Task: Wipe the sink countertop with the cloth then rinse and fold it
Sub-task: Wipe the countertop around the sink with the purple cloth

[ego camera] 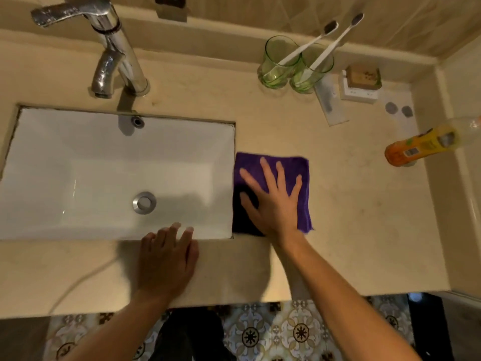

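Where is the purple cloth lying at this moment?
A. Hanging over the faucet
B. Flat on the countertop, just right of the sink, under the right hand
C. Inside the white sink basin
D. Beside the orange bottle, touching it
B: the purple cloth lies spread on the countertop next to the right edge of the sink, with the right hand pressed flat on it, fingers spread.

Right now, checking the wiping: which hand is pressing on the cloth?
The right hand, spread flat on the purple cloth beside the sink; the left hand rests on bare countertop.
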The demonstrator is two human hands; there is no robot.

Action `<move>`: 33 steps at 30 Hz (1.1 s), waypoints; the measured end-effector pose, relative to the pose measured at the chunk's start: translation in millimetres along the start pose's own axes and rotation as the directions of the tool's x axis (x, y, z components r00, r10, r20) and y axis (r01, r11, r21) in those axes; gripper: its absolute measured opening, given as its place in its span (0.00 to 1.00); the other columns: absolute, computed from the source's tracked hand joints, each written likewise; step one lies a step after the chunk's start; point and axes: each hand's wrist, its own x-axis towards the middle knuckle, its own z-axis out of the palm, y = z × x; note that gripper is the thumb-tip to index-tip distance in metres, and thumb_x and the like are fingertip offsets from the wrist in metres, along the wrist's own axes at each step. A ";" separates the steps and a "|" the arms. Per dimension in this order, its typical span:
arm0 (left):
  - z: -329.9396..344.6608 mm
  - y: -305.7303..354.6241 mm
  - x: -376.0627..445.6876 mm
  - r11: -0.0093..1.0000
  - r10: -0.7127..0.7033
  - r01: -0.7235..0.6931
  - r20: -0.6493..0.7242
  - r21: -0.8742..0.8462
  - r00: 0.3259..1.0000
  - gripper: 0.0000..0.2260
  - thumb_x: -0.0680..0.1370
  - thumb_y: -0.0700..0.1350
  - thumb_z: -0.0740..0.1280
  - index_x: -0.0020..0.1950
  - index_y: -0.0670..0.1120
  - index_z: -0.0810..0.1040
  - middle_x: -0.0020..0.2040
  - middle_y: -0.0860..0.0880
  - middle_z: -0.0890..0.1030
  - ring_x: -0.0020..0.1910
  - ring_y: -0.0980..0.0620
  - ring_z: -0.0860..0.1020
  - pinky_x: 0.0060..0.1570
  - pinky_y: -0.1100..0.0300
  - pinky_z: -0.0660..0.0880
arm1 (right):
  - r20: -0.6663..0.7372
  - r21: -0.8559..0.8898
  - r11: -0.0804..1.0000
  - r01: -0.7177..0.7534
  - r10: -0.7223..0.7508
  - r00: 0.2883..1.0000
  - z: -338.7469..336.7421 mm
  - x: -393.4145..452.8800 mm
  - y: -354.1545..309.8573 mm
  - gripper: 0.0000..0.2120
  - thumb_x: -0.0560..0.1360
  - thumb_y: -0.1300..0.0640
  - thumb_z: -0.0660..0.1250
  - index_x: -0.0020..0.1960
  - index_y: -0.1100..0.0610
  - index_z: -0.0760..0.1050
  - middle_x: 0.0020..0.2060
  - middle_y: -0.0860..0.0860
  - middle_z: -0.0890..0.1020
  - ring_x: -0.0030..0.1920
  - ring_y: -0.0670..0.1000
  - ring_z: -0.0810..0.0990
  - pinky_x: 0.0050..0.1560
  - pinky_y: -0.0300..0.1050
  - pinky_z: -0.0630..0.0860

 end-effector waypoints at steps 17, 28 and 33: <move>6.6 -2.8 1.7 1.000 0.019 -0.019 -0.003 0.014 1.000 0.20 0.81 0.56 0.57 0.58 0.47 0.84 0.55 0.44 0.85 0.51 0.42 0.82 0.55 0.47 0.67 | -0.017 0.038 0.997 -0.071 0.071 0.997 -33.9 164.7 19.9 0.26 0.81 0.31 0.41 0.78 0.30 0.47 0.83 0.43 0.47 0.82 0.55 0.43 0.75 0.73 0.39; -1.1 -1.3 -0.9 0.999 0.012 -0.014 0.034 0.049 0.999 0.18 0.83 0.54 0.55 0.53 0.47 0.82 0.46 0.46 0.82 0.46 0.43 0.79 0.49 0.48 0.70 | -0.047 0.019 0.999 -0.027 0.027 0.998 9.2 -16.8 -20.7 0.25 0.83 0.35 0.46 0.80 0.33 0.50 0.83 0.45 0.49 0.82 0.56 0.45 0.76 0.74 0.43; 4.3 -9.0 -4.4 0.997 0.080 -0.079 -0.085 0.017 0.993 0.16 0.85 0.48 0.57 0.52 0.44 0.83 0.46 0.42 0.83 0.43 0.41 0.79 0.46 0.49 0.69 | -0.007 -0.051 0.998 -0.042 0.041 0.999 26.1 -113.4 -43.5 0.27 0.83 0.35 0.47 0.81 0.36 0.49 0.83 0.47 0.47 0.82 0.56 0.43 0.75 0.74 0.44</move>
